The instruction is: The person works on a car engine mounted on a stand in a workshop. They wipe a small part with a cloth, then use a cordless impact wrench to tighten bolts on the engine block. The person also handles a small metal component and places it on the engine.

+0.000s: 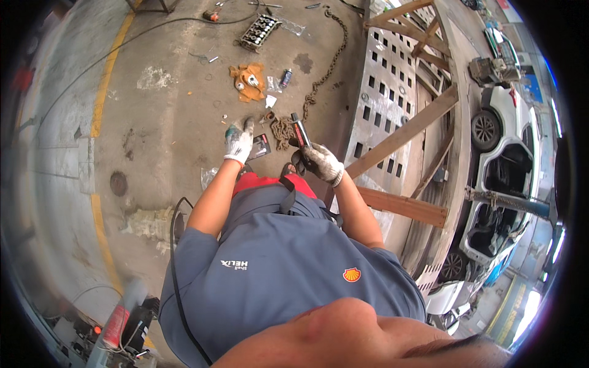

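Left hand: fingers apart, dark box at 3 o'clock | Right hand: gripping black tube | Floor: broad toward 9 o'clock | Perforated ramp edge: 2 o'clock

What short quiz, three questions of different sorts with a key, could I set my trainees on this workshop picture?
1. Which hand holds the dark tube?
2. True or false: in the picture, the chain pile lies to the right of the orange cloth.
3. What does the left hand wear? a) nothing; b) a glove; c) a wristwatch only.

Key: 1. the right hand; 2. true; 3. b.
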Demonstrator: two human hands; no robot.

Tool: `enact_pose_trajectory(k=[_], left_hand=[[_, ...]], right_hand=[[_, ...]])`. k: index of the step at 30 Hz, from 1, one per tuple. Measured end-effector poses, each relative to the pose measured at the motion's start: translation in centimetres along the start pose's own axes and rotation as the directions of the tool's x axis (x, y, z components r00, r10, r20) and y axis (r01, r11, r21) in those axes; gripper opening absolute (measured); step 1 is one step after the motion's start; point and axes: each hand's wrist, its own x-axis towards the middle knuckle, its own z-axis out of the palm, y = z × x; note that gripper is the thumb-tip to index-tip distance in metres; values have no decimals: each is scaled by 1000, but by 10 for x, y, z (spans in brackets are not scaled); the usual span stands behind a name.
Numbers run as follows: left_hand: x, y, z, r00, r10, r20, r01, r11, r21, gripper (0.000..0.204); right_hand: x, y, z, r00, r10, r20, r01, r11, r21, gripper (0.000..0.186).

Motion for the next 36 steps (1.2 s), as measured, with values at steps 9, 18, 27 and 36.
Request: enact_pose_trajectory(k=[9, 18, 27, 36], left_hand=[[-41, 74, -18, 943, 242, 230, -69, 817, -573, 40], [-30, 91, 13, 764, 544, 346, -534, 835, -133, 26], [-14, 182, 139, 803, 231, 549, -398, 894, 206, 41], [-53, 297, 319, 445, 592, 672, -525, 780, -340, 32]], right_hand=[[-12, -45, 20, 981, 166, 102, -133, 953, -272, 47], [-57, -52, -1, 983, 179, -40, -180, 898, -401, 43], [-172, -95, -37, 877, -351, -328, -176, 399, -900, 57], [-320, -86, -162, 665, -519, -537, -242, 530, -812, 52]])
